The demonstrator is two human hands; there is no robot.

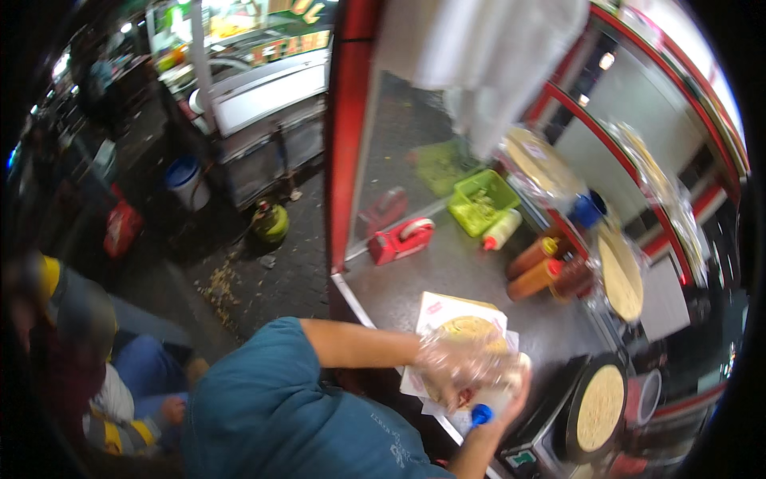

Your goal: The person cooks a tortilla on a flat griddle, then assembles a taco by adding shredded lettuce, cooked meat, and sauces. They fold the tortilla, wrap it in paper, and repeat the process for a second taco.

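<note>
My left hand [459, 363], in a clear plastic glove, is over flatbread and white paper on the metal counter; its fingers are smeared by motion. Just below its fingertips shows some red filling [466, 396]. My right hand [517, 391] is closed around a pale squeeze bottle, mostly hidden, its blue cap [481, 414] angled down toward the paper. Beyond my left hand, a round flatbread [469, 326] lies on white paper [432, 312].
At right, a flatbread [600, 407] covers a round black griddle [571, 439]. Sauce bottles [536, 278], a green basket [483, 203] and a red tape dispenser [401, 241] stand farther back. Bagged flatbreads [542, 164] lean by the red-framed shelf. A person sits at lower left.
</note>
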